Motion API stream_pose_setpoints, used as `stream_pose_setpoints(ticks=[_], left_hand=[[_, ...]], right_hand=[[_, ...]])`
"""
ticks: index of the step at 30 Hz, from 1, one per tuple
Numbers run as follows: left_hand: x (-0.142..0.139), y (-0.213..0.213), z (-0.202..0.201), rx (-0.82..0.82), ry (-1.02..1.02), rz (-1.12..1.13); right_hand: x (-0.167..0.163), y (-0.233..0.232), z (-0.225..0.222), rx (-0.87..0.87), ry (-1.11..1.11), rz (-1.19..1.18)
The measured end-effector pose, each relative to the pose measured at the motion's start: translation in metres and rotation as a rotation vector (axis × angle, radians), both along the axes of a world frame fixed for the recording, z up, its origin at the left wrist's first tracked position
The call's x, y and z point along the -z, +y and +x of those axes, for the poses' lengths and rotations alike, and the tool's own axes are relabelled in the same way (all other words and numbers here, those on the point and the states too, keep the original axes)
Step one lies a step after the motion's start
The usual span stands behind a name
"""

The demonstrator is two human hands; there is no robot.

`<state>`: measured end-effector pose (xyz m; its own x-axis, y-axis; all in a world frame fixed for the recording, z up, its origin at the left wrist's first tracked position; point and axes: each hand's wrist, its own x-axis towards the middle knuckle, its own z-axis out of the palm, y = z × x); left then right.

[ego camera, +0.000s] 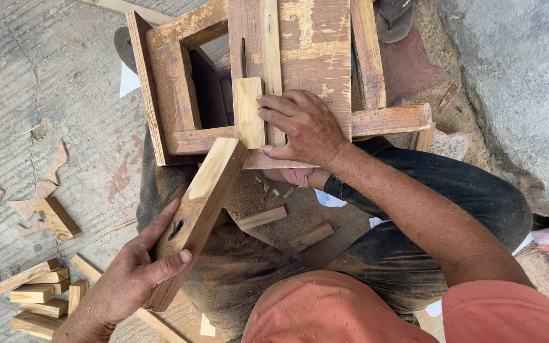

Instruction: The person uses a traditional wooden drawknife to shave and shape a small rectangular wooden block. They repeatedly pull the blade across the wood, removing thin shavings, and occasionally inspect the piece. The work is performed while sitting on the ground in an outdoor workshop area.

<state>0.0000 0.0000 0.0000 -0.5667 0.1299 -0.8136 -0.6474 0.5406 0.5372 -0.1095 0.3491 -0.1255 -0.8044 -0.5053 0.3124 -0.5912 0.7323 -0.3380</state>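
While the person sits on the ground with a wooden frame (179, 136) propped over the knees, both hands are on wood. Left hand (131, 276) low in view, closed around the lower end of a thick wooden block (199, 213): thumb across the top face, fingers wrapped beneath. Block runs diagonally up and to the right; its upper end touches the small upright wooden piece (249, 113) at the frame's lower rail. A dark knot hole shows on the block's face just above the thumb. Right hand (303, 127) higher, near the centre, laid palm-down on a flat board (316, 44) of the frame, fingers bent and pressing against the right edge of the small upright piece, pinning it rather than fully enclosing it. So the small piece sits between the block's tip on the left and the right hand's fingertips. Two short offcuts (262, 218) lie on the dusty lap below the right wrist. On the concrete floor (33, 76) at left, a loose pile of cut wood blocks (36, 295) and a few thin scraps (46, 190), well apart from the hands. A sandal (394, 18) shows at the top edge.
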Motion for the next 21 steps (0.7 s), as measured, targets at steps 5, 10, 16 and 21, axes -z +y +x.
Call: stream_pose_setpoints(ticks=[5, 10, 16, 21], left_hand=[[-0.0037, 0.0069, -0.0053, -0.004, -0.071, -0.110], [-0.0047, 0.0069, -0.0045, 0.023, 0.018, 0.000], [-0.0027, 0.0048, -0.0017, 0.059, 0.041, -0.030], [-0.0013, 0.0031, 0.0000, 0.103, 0.096, -0.035]], right_hand=[[0.0047, 0.0015, -0.0014, 0.000, 0.020, -0.006], [0.0054, 0.0011, 0.0003, -0.003, 0.019, -0.004], [0.0008, -0.0011, 0.0024, 0.009, 0.018, -0.015], [0.0008, -0.0047, 0.0038, 0.020, 0.015, -0.007]])
